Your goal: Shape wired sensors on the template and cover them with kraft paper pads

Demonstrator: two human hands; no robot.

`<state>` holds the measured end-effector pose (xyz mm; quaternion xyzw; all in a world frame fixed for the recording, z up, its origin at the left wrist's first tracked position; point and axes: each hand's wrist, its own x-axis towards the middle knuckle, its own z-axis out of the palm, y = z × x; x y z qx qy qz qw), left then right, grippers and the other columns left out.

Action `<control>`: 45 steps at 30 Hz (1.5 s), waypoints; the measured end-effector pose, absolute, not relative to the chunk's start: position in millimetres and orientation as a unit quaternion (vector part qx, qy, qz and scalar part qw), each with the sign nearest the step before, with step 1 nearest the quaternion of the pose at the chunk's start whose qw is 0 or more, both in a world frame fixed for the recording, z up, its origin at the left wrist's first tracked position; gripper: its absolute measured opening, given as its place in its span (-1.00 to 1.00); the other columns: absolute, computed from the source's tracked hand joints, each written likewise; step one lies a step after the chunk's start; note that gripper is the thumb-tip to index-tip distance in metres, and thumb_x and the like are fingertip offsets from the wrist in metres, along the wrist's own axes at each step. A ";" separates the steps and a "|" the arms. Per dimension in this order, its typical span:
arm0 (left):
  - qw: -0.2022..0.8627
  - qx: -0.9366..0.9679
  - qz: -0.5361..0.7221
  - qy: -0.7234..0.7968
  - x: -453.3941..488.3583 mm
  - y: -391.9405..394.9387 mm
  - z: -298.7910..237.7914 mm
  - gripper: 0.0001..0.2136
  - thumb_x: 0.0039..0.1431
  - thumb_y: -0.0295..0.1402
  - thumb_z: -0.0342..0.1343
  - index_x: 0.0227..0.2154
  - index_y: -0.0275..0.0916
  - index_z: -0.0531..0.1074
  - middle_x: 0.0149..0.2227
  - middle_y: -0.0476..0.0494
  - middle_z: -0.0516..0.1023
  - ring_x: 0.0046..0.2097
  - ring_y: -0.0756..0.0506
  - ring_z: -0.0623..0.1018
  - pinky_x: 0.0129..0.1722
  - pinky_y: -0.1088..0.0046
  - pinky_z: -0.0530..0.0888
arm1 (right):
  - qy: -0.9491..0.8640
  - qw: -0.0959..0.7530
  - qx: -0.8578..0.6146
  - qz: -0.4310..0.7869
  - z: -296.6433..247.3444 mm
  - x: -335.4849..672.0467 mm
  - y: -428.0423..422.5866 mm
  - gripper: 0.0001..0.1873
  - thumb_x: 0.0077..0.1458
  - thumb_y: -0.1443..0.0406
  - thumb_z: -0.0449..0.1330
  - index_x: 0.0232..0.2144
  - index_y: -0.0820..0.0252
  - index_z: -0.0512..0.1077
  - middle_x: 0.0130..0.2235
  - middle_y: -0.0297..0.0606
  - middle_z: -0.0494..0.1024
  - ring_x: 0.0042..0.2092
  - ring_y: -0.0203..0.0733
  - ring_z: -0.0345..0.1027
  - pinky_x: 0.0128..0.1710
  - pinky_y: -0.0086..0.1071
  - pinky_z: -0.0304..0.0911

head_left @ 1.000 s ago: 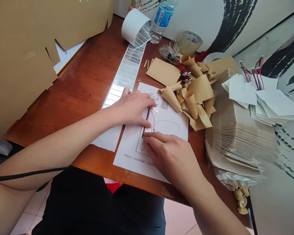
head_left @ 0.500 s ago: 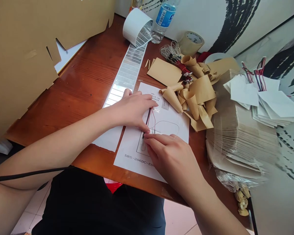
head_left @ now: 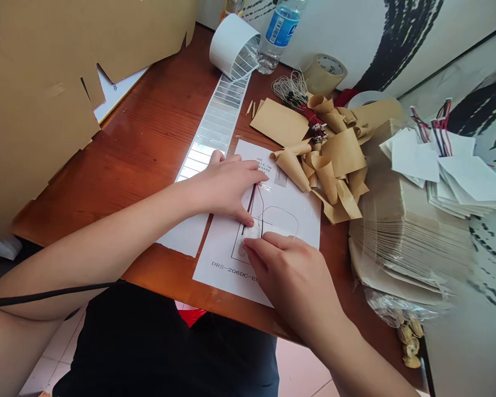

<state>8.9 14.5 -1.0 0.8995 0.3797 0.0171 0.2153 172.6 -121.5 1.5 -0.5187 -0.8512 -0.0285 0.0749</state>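
Observation:
My left hand (head_left: 235,184) lies over a printed sheet (head_left: 221,275) with its fingers spread. Its index finger and thumb rest at the two ends of a short run of thin red and black wire (head_left: 254,199). From there a fine wire loop (head_left: 287,210) curves right across the paper. My right hand (head_left: 287,264) is closed in a pinch just below the left thumb. A small whitish piece (head_left: 253,230) shows by its fingertips; whether they grip it I cannot tell. The palm hides part of the printed drawing and lettering.
A label strip (head_left: 219,118) runs from its roll (head_left: 233,47) under my left forearm. Curled brown paper pieces (head_left: 343,151), a wire bundle (head_left: 301,102) and a tape roll (head_left: 325,73) lie behind. Stacked cardboard (head_left: 409,220) stands right; a large cardboard box (head_left: 37,82) is left.
My right fingertips have shifted slightly down and toward me, away from the left thumb, uncovering the whitish piece. My left hand keeps its place on the sheet.

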 end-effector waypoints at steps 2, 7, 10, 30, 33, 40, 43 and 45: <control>0.216 0.900 0.014 0.379 8.7 14.7 -0.8 -0.22 -0.01 0.06 0.35 0.28 -0.07 0.37 0.24 -0.23 0.46 0.23 -0.42 0.36 0.19 0.03 0.15 | -0.843 0.067 -0.534 -0.004 0.6 173.1 -123.2 -0.69 0.16 0.50 0.13 -0.43 0.11 0.61 -0.55 -0.38 0.49 -0.56 -0.28 0.21 -0.51 -0.37 -0.03; 0.213 0.900 0.010 0.380 8.7 14.6 0.3 -0.20 -0.04 0.06 0.37 0.28 -0.07 0.37 0.24 -0.23 0.45 0.24 -0.44 0.36 0.19 0.02 0.15 | -0.836 0.044 -0.546 0.032 -1.5 172.3 -123.3 -0.70 0.15 0.49 0.14 -0.37 0.10 0.63 -0.49 -0.35 0.57 -0.53 -0.27 0.31 -0.50 -0.37 -0.02; 0.216 0.901 0.006 0.377 8.7 14.0 1.2 -0.17 -0.05 0.05 0.38 0.29 -0.10 0.35 0.26 -0.25 0.44 0.23 -0.43 0.36 0.20 0.01 0.15 | -0.834 0.032 -0.549 0.044 -2.5 171.7 -122.1 -0.70 0.16 0.49 0.14 -0.34 0.10 0.64 -0.45 -0.33 0.60 -0.51 -0.26 0.35 -0.49 -0.37 -0.01; 0.217 0.903 -0.008 0.370 9.1 11.3 4.4 -0.12 -0.06 0.03 0.31 0.34 -0.17 0.29 0.26 -0.29 0.41 0.21 -0.42 0.35 0.17 0.01 0.21 | -0.840 0.037 -0.540 0.031 -0.3 171.7 -123.5 -0.67 0.12 0.54 0.15 -0.30 0.13 0.66 -0.48 -0.35 0.55 -0.53 -0.28 0.24 -0.49 -0.39 -0.04; 0.218 0.903 -0.009 0.369 8.8 11.9 4.7 -0.10 -0.06 0.05 0.30 0.35 -0.19 0.28 0.28 -0.30 0.40 0.22 -0.42 0.35 0.17 0.01 0.21 | -0.842 0.045 -0.537 0.021 1.1 171.5 -123.2 -0.67 0.12 0.54 0.14 -0.33 0.14 0.65 -0.51 -0.35 0.52 -0.54 -0.29 0.19 -0.48 -0.40 -0.04; 0.218 0.902 -0.016 0.373 7.1 12.8 4.0 -0.10 -0.04 0.06 0.28 0.38 -0.17 0.25 0.31 -0.29 0.37 0.26 -0.44 0.32 0.19 0.01 0.19 | -0.850 0.047 -0.525 0.006 -1.0 172.0 -123.5 -0.67 0.10 0.57 0.14 -0.35 0.17 0.64 -0.52 -0.36 0.50 -0.54 -0.28 0.18 -0.46 -0.38 -0.03; 0.218 0.905 -0.014 0.366 5.9 12.2 5.3 -0.12 0.01 0.09 0.25 0.38 -0.17 0.25 0.31 -0.29 0.37 0.25 -0.43 0.32 0.20 0.00 0.19 | -0.852 0.042 -0.521 0.009 -0.9 171.9 -124.7 -0.66 0.10 0.58 0.14 -0.32 0.17 0.64 -0.51 -0.36 0.52 -0.52 -0.26 0.20 -0.45 -0.37 -0.02; 0.221 0.904 -0.014 0.366 5.6 11.4 6.4 -0.17 0.08 0.09 0.20 0.37 -0.17 0.26 0.30 -0.29 0.38 0.25 -0.42 0.32 0.20 0.00 0.19 | -0.854 0.040 -0.519 0.009 -0.3 171.8 -125.3 -0.68 0.10 0.58 0.14 -0.35 0.17 0.63 -0.52 -0.36 0.50 -0.52 -0.25 0.21 -0.44 -0.36 -0.01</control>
